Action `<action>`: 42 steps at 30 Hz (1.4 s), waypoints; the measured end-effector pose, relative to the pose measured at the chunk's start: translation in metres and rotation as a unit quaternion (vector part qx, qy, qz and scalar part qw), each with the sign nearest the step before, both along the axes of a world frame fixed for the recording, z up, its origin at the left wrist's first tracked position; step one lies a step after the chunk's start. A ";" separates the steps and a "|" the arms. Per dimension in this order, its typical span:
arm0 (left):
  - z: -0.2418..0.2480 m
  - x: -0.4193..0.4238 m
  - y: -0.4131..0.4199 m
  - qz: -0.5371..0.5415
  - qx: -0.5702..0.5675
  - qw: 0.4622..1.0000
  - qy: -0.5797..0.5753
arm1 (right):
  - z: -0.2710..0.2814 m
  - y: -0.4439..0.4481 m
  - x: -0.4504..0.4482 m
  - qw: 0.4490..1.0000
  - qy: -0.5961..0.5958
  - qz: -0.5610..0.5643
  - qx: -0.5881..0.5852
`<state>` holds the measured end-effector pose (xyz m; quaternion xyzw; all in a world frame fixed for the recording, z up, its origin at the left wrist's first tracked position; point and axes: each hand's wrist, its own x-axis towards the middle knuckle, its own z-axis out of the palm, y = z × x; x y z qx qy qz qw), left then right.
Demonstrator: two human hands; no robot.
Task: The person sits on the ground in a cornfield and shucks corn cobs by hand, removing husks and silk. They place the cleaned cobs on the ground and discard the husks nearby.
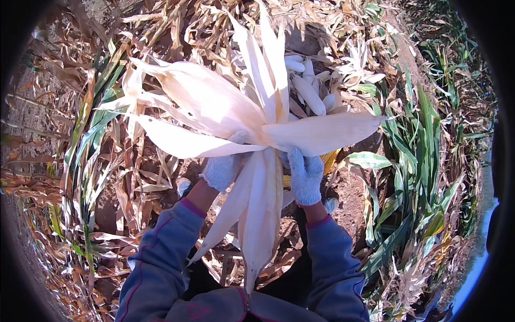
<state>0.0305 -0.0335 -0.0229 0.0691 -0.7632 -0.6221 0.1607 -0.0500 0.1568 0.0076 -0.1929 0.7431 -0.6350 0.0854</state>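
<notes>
A spray of pale dry corn husks (263, 137) spreads wide in front of me, its leaves pointing away, to both sides and down towards my jacket. My left hand (223, 171), in a white knitted glove, grips it from the left near the base of the leaves, with its fingers partly hidden under the husk. In the same kind of glove, my right hand (306, 175) holds the base from the right, fingers curled beneath a broad leaf. Whether a cob is inside the husks cannot be told. Beyond them, several husked white corn cobs (309, 94) lie on the ground.
Dry corn leaves and stalks (177, 28) cover much of the soil. Green corn leaves (420, 149) stand at the right, and more green-streaked leaves (96, 116) at the left. Something woven and yellow (330, 161) lies partly hidden behind my right hand.
</notes>
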 end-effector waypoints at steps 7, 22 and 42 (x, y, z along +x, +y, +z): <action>0.016 0.001 -0.021 0.028 0.542 0.838 -0.059 | 0.020 -0.005 -0.004 0.893 0.388 0.153 0.169; 0.045 0.076 0.003 -0.086 0.432 0.897 -0.024 | 0.099 -0.013 0.077 0.908 0.293 0.267 0.138; 0.106 0.212 0.089 -0.079 0.341 0.937 -0.003 | 0.198 0.006 0.180 0.865 0.463 0.089 0.173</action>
